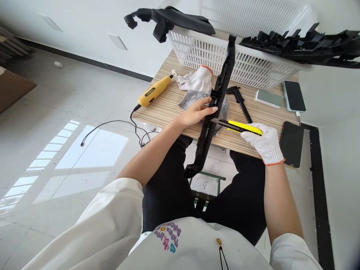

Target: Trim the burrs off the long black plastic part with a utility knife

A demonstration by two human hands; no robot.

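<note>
Head view, contents as seen:

- Long black part (225,73), one: lying slantwise over a folded grey cloth (194,98) and the front edge of the bench (165,115), lower end beyond that edge.
- Left hand (195,112), bare: fingertips on the middle of the part; whether its grip closes around the underside cannot be told.
- Right hand (262,139), in a white knit glove, orange-trimmed: grip closed on a yellow utility knife (244,126), blade out, tip at the part's edge, just below the left hand.
- White glove (199,80), loose, behind the cloth.
- Yellow power tool (155,90), corded, at the bench's left side.
- Black caliper (242,103), right of the part.
- Grey-green box (269,98), near a cabled phone (294,96); dark phone (292,144) nearer the front, at the right edge.
- White slotted basket (194,48), at the rear; black mouldings (298,48) across its right side, a curved black piece (182,20) across its left.
</note>
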